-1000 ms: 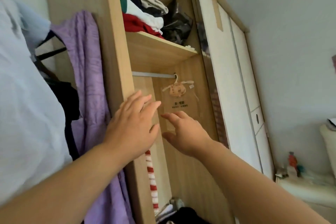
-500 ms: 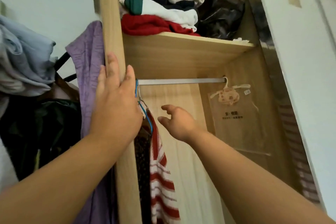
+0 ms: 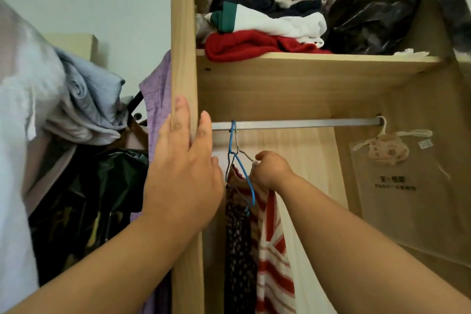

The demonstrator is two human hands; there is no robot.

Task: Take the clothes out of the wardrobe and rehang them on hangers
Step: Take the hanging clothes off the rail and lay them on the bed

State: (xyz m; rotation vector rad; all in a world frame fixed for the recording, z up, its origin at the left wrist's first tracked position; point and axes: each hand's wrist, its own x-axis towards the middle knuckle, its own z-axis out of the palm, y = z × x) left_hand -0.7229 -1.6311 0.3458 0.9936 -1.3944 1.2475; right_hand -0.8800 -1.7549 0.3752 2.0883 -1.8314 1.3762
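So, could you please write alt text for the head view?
A person's right hand grips a grey hanger on the wardrobe rail, above a red-striped garment; the left hand rests flat on the wardrobe's side panel. Folded clothes sit on the shelf above.

Single view here, from the head, and it's tipped upward at the wardrobe rail (image 3: 293, 123), very close in. The rail crosses mid-frame, and the shelf (image 3: 318, 59) above it shows its underside. Both forearms enter from the bottom edge: left hand (image 3: 183, 173) left of the rail, right hand (image 3: 271, 169) gripping the grey hanger (image 3: 237, 143) just beneath it.
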